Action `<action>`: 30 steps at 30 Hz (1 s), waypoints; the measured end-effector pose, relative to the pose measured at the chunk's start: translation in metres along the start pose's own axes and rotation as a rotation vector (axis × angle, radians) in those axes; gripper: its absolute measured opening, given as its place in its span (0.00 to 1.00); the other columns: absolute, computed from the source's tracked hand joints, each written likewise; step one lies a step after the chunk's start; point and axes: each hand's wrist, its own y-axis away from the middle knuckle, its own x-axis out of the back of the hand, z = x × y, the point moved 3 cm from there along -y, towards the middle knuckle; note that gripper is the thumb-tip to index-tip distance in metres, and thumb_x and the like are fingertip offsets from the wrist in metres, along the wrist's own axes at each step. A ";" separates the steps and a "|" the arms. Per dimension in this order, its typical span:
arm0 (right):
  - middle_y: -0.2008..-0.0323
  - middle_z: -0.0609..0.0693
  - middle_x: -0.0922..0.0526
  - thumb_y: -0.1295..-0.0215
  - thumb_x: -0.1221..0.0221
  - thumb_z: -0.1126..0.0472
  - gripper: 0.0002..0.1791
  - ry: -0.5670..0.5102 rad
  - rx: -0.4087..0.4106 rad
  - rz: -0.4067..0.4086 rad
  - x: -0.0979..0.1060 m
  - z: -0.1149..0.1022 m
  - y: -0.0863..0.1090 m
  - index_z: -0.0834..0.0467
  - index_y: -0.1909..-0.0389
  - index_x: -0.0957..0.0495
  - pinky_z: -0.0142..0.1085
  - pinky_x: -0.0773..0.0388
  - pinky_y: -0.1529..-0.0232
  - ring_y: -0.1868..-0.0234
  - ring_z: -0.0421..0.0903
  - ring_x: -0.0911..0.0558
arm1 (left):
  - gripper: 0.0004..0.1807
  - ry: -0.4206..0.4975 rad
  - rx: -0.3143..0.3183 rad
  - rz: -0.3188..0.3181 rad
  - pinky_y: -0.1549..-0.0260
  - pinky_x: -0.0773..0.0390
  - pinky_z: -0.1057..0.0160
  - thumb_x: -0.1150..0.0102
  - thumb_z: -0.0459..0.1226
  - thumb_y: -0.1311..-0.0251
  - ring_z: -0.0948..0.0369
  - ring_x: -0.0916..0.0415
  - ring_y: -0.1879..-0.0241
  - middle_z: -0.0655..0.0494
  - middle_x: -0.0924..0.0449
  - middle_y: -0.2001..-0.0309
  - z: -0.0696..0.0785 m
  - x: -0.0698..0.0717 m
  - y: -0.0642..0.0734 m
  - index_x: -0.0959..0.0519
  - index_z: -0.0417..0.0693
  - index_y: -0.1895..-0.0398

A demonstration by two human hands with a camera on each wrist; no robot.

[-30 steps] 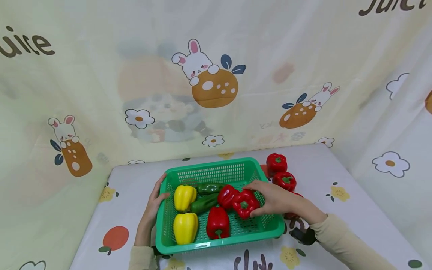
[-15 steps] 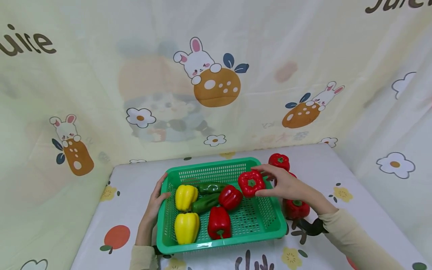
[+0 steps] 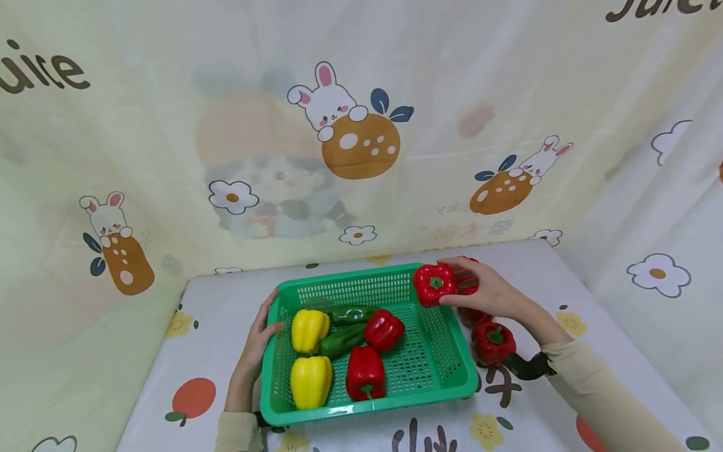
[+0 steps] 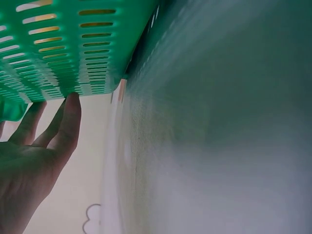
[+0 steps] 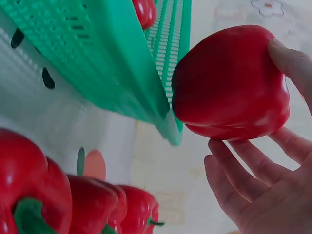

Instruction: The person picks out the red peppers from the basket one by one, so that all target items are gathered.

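A red bell pepper is pinched by the right hand, with the thumb pressed to its near side and the fingertips to its far side. It is held at the far right corner of the green basket, to the left of the palm, with its stem end turned toward the head camera; whether the rim is touched by it cannot be told. In the right wrist view, a gap is seen between pepper and palm. The left rim of the basket is gripped by the left hand, the thumb being laid over the rim and the fingers set against the outer wall. Inside the basket, two yellow peppers are lined up along the left side, one behind the other. Beside them, toward the back, two long green vegetables are laid. Near the middle, a dark red pepper and, closer to the front, another red pepper are contained. Outside, just beside the right wall, loose red peppers are set in a row on the printed cloth, partly hidden by the right hand
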 end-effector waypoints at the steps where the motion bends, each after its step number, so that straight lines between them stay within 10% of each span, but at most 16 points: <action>1: 0.44 0.56 0.22 0.45 0.29 0.54 0.40 0.002 -0.004 0.014 0.003 0.003 -0.001 0.57 0.32 0.33 0.45 0.18 0.56 0.45 0.58 0.23 | 0.36 0.001 -0.002 0.001 0.43 0.32 0.53 0.57 0.30 0.32 0.45 0.46 0.33 0.47 0.55 0.23 0.000 0.000 0.000 0.50 0.54 0.21; 12: 0.36 0.61 0.28 0.42 0.31 0.56 0.43 0.023 -0.053 0.220 0.038 0.031 0.004 0.56 0.28 0.39 0.29 0.23 0.56 0.43 0.60 0.25 | 0.37 0.026 -0.008 -0.005 0.39 0.38 0.42 0.56 0.30 0.32 0.45 0.47 0.31 0.46 0.55 0.22 -0.003 -0.001 -0.002 0.51 0.54 0.21; 21: 0.34 0.64 0.32 0.37 0.34 0.53 0.42 -0.017 -0.194 0.289 0.063 0.061 0.008 0.58 0.27 0.43 0.30 0.21 0.60 0.41 0.61 0.28 | 0.37 0.021 -0.013 -0.005 0.48 0.29 0.67 0.56 0.30 0.32 0.45 0.45 0.33 0.46 0.54 0.23 0.001 0.003 -0.001 0.50 0.53 0.21; 30: 0.33 0.65 0.35 0.33 0.40 0.47 0.40 -0.070 -0.302 0.279 0.079 0.085 0.011 0.56 0.26 0.44 0.29 0.24 0.58 0.39 0.60 0.31 | 0.37 0.015 -0.001 0.001 0.41 0.33 0.48 0.55 0.31 0.31 0.45 0.45 0.32 0.46 0.55 0.22 0.001 0.002 -0.002 0.50 0.55 0.21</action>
